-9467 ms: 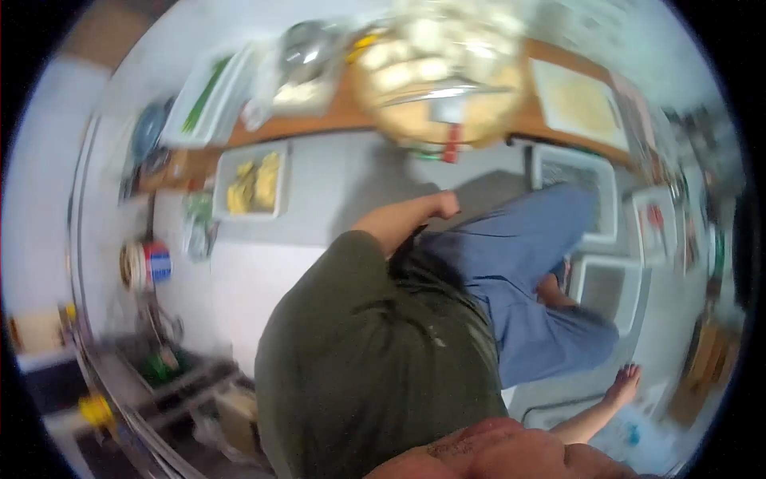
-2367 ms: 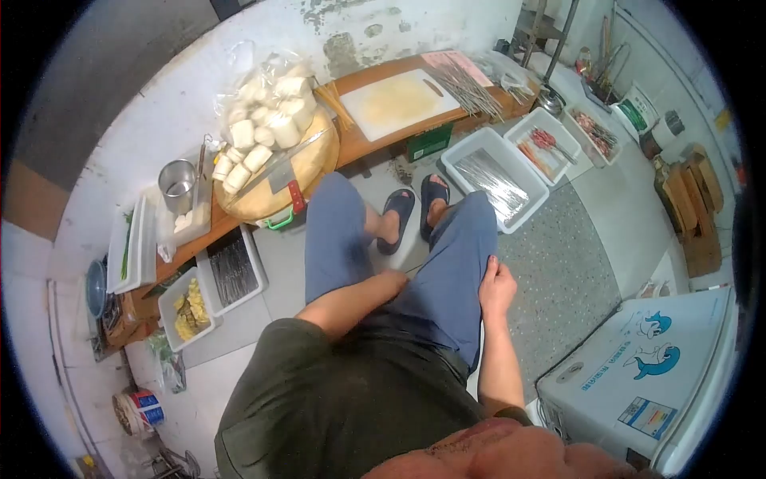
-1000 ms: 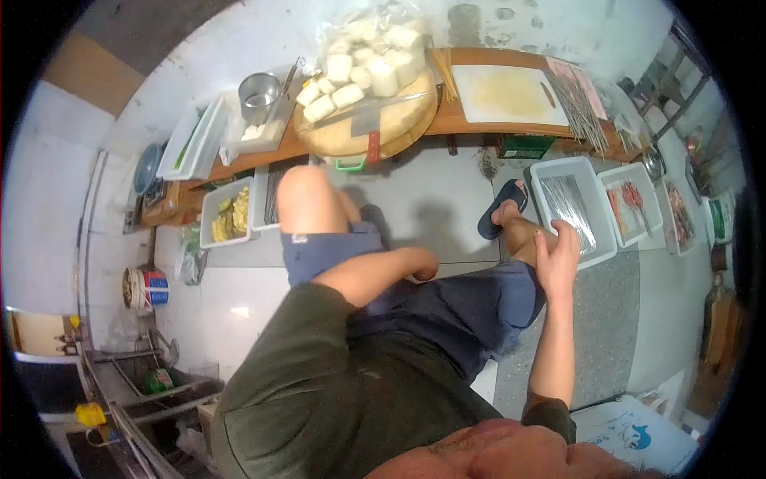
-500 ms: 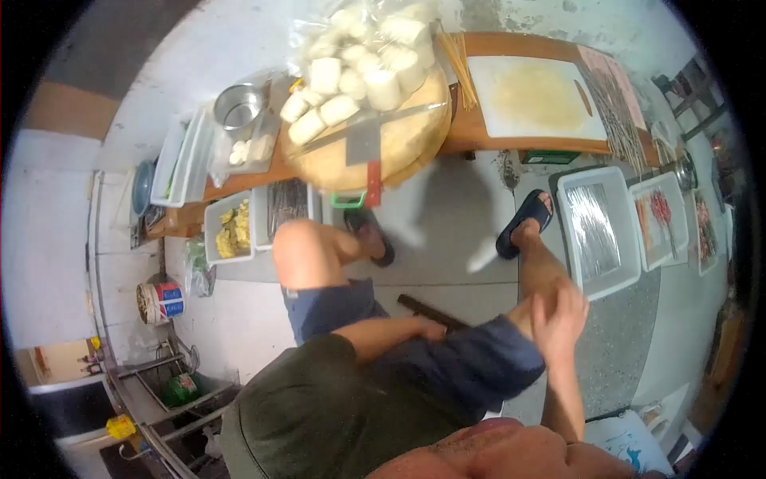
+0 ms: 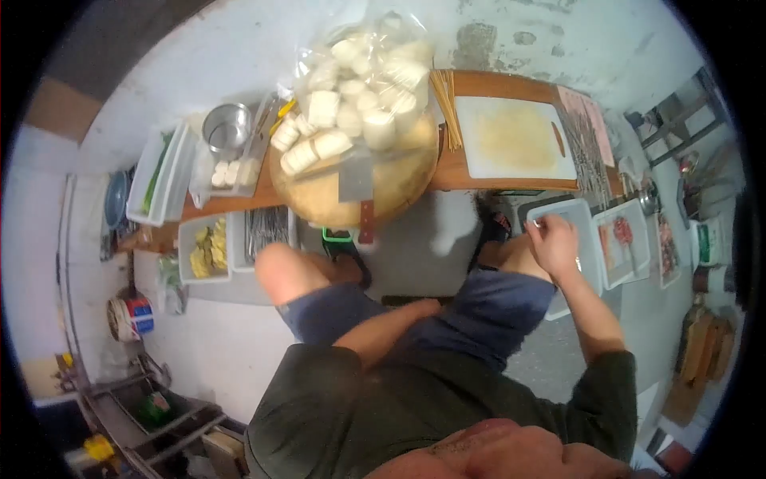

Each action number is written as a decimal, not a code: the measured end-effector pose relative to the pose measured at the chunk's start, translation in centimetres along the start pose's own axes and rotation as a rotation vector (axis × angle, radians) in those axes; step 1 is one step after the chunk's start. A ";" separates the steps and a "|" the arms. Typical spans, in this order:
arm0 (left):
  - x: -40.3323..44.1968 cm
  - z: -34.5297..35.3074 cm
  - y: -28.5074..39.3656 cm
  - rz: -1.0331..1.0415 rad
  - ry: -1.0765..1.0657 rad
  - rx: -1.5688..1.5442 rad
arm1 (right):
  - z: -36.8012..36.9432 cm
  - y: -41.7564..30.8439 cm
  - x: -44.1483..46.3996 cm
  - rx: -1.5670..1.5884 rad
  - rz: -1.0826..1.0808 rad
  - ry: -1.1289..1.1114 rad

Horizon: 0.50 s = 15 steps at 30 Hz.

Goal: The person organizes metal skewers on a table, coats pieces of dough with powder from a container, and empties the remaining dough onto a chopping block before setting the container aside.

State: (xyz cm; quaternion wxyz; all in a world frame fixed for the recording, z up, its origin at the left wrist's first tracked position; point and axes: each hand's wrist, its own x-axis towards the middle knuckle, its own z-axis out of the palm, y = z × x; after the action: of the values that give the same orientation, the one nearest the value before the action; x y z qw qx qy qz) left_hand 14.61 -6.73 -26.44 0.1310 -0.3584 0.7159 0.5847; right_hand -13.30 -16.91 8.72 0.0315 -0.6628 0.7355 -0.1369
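My left hand [image 5: 424, 308] rests low between my thighs, its fingers mostly hidden. Over my right knee, my right hand [image 5: 555, 241] is raised with its fingers curled and the tips pressed together; what they hold, if anything, is too small to name. Beyond my knees, a round wooden board [image 5: 399, 180] carries a cleaver [image 5: 356, 180] with a red handle. White cylindrical pieces [image 5: 323, 109] lie on it, many inside a clear plastic bag. To its right is a white cutting board [image 5: 519, 140] with a yellowish stain.
Thin sticks [image 5: 452, 104] and a bundle of skewers [image 5: 589, 156] lie on the wooden bench [image 5: 479, 84]. Below left are a tub of yellow pieces [image 5: 187, 263] and a tub of dark skewers [image 5: 239, 255]. White trays [image 5: 605, 275] stand at right. A metal pot [image 5: 227, 128] stands at upper left.
My right hand has lifted from beside my right knee to above it, and its fingers have drawn together. My left hand stays on my lap. Both knees are drawn in and the view has shifted.
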 end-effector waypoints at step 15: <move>-2.2 -3.9 3.6 -0.014 -0.306 0.185 | 1.3 3.0 -3.5 0.116 0.013 0.031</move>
State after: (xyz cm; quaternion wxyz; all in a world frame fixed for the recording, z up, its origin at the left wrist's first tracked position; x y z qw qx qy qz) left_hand 14.69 -9.36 -21.38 0.2749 -0.2564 0.7359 0.5632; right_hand -15.54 -13.41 6.31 0.0593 -0.6529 0.7309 -0.1896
